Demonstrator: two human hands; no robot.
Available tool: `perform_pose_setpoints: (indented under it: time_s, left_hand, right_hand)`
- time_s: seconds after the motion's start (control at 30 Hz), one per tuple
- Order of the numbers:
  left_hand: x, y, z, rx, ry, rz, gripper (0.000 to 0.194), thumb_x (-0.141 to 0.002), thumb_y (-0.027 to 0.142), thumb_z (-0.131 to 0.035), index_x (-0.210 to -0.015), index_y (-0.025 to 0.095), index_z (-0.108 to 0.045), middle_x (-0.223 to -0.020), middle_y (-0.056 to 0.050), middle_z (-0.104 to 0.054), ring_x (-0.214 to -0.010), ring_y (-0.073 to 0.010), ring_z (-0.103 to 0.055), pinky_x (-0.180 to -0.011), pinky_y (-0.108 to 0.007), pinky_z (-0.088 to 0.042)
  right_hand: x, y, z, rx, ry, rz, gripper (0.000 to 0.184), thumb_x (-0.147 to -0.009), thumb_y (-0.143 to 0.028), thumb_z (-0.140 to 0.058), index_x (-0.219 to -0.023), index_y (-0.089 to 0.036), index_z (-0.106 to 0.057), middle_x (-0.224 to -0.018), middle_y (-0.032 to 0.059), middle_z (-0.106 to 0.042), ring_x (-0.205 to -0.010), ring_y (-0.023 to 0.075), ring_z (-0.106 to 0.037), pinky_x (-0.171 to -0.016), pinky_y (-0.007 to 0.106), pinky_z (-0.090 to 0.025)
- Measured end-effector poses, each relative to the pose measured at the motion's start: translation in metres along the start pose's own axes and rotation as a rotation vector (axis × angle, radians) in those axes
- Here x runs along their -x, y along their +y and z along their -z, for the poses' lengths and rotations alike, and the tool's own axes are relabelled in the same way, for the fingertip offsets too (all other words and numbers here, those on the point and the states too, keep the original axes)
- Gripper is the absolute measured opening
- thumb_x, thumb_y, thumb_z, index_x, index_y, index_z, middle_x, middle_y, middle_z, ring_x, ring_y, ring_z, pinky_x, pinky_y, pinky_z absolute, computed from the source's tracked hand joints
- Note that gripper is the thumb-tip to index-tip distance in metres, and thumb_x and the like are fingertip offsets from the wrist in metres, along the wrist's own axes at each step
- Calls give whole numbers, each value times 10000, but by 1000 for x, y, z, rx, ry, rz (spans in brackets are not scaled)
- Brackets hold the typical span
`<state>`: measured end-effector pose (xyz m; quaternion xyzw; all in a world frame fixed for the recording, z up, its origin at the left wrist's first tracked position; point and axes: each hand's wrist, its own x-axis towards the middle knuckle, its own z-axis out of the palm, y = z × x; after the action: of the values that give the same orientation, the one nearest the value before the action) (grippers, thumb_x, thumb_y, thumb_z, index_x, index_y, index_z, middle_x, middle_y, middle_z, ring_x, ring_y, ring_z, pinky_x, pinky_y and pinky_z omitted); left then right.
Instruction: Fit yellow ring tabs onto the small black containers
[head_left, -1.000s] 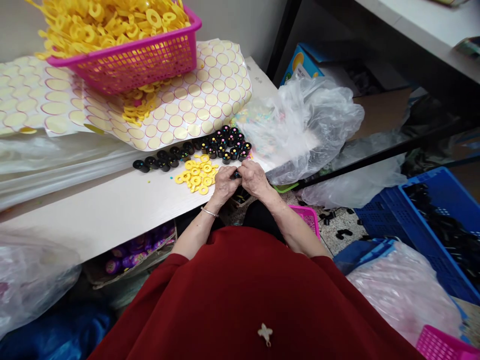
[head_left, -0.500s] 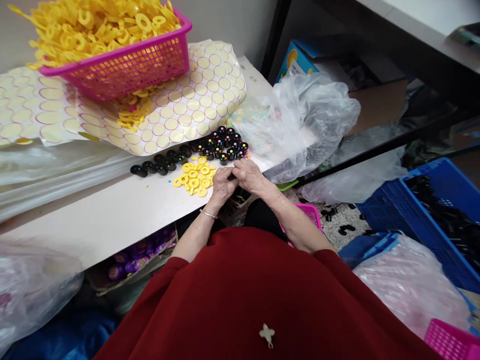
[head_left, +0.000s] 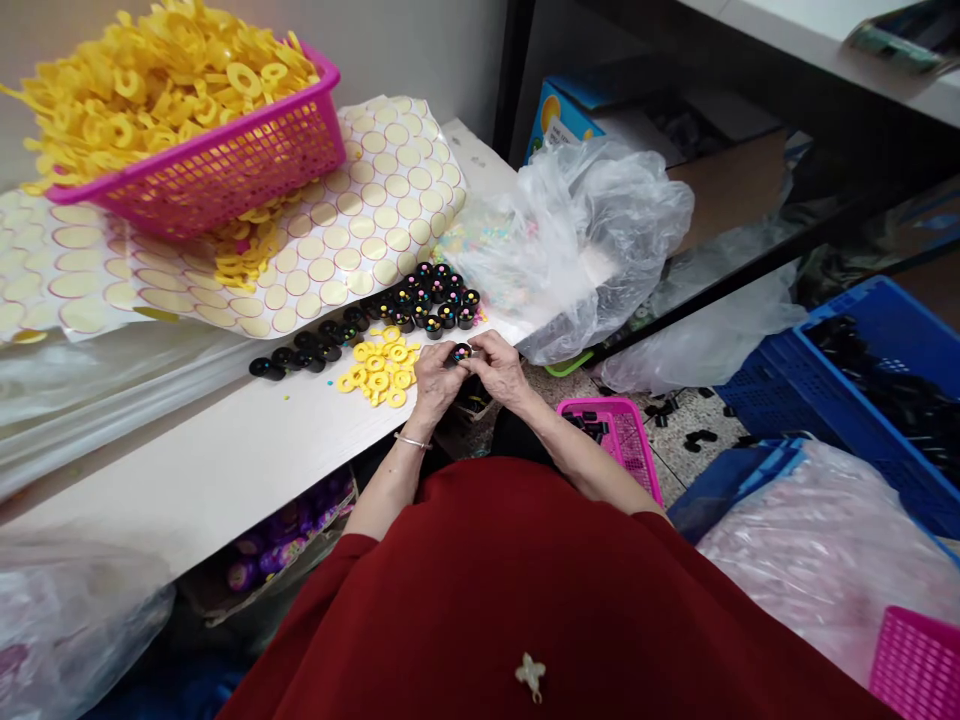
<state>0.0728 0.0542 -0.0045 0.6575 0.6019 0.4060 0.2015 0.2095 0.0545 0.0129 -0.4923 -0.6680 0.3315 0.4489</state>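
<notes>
Between the fingertips of my left hand (head_left: 436,382) and my right hand (head_left: 498,372) is a small round black plastic part (head_left: 461,352) with coloured dots on its top face. Both hands are closed on it, just over the table's front edge. Behind them stands a cluster of similar black parts (head_left: 435,292), many with pink, yellow or blue dots. A row of plain black parts (head_left: 300,350) runs off to the left. Left of my left hand lies a pile of yellow rings (head_left: 381,368) on the white table (head_left: 187,450).
A pink basket (head_left: 225,185) heaped with yellow pieces stands on sheets of round stickers (head_left: 375,220). A clear plastic bag (head_left: 600,240) rests at the table's right end. Below right are a pink basket (head_left: 637,445) and a blue crate (head_left: 787,350) with black parts.
The black part, hidden by my fingers half a second ago, now shows its dotted face upward. My right fingers have lifted partly off its top. The view has shifted slightly.
</notes>
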Motion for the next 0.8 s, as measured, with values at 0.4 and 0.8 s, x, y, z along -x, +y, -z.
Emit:
perform_pose_setpoints:
  time_s: [0.4, 0.8]
  left_hand:
    - [6, -5, -7, -13, 266, -150, 373, -720, 216, -612, -1090, 170, -615, -972, -79, -683, -831, -187, -595, -774, -328, -488]
    - [13, -32, 97, -269, 821, 245, 377, -722, 269, -620, -1066, 153, -518, -1120, -142, -536, -1108, -274, -481, -989, -446, -366]
  right_hand:
    - [-23, 15, -23, 55, 91, 59, 75, -796, -254, -572, -833, -196, -603, -819, 30, -541, -762, 165, -519, -698, 296, -445]
    - [-10, 18, -12, 24, 134, 107, 153, -799, -322, -584, -831, -174, -568, -800, 20, -501, -642, 129, -473, -636, 279, -429]
